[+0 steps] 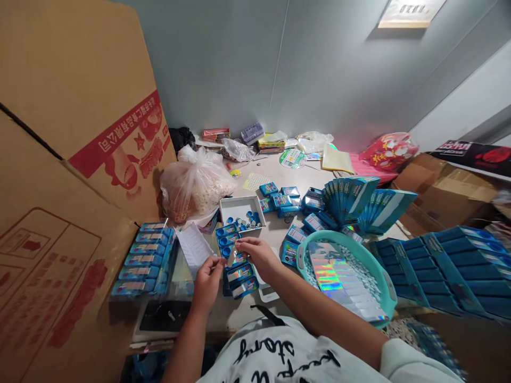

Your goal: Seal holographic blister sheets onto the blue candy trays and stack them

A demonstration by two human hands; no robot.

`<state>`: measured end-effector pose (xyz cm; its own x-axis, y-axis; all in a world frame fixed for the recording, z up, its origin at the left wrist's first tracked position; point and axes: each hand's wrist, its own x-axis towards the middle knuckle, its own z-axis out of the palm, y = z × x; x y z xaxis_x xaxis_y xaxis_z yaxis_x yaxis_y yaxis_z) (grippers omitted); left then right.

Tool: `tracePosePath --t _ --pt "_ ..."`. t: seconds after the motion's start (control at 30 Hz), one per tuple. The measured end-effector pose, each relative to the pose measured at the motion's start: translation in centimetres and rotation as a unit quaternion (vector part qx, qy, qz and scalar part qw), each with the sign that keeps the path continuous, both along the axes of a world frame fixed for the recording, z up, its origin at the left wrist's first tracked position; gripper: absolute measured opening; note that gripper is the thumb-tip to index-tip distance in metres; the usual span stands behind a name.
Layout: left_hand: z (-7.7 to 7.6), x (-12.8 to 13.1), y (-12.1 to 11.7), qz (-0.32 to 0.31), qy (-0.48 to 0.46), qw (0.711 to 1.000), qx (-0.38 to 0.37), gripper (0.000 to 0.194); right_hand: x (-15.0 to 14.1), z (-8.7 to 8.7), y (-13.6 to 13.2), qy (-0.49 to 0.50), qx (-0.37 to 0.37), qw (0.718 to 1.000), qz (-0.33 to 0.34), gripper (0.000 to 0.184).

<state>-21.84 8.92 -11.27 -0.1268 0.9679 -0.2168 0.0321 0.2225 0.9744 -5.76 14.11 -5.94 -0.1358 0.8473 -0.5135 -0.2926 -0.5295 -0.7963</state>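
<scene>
Crowded bench leaves little room for a slip

The tall cardboard box (72, 213) walls off the person's left side, so an elbow swung wide could bump it and jolt what lies close by. The table (309, 173) is packed with goods, and a dropped piece could easily be lost among them. To the right, the stacked blue cartons (435, 271) lean in rows at the table's edge; a nudge from the sleeve could topple them.

The right forearm crosses close to the teal basket (301, 256), full of small white pieces. If the arm caught its rim, the pieces could spill, and the shiny sheet (327, 268) lying on top could slide off. The knotted plastic bag (195, 183) stands behind the white tray (239, 207).

Under the hands runs a column of small blue boxes (239, 273); a careless wrist could push it crooked. The right hand (259, 255) pinches a small pale strip (232, 258) between thumb and forefinger, above that column. The left hand (208, 282) has thumb and forefinger pressed together beside the strip; whether they grip it cannot be told. So thin a strip could crease or slip if pulled unevenly. The little discs (241, 222), loose in the tray, could scatter if it were knocked.
</scene>
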Motion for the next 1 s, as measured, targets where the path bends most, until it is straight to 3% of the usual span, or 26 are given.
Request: tracePosePath --t 0.2,0.47,0.7,0.93,1.0 --pt "-0.2 -0.2 0.4 -0.007 -0.043 0.999 -0.024 0.049 -0.9 -1.3 0.7 0.031 -0.018 0.999 0.008 0.033" --pt "-0.8 -1.2 1.1 -0.014 -0.009 0.999 -0.027 0.039 -1.2 -2.1 1.5 -0.036 0.029 0.997 0.053 0.034" --pt "-1.0 -2.5 2.7 -0.060 0.016 0.998 -0.030 0.035 -2.0 -5.6 1.0 -0.180 0.098 0.977 -0.054 0.031" --pt "-1.8 -4.4 5.1 -0.104 -0.002 0.993 -0.052 0.045 -2.6 -7.9 0.6 -0.231 0.100 0.966 -0.063 0.027" --pt "-2.2 -4.6 5.3 -0.100 -0.003 0.993 -0.055 0.059 -2.7 -8.1 0.8 -0.227 0.095 0.967 -0.063 0.028"
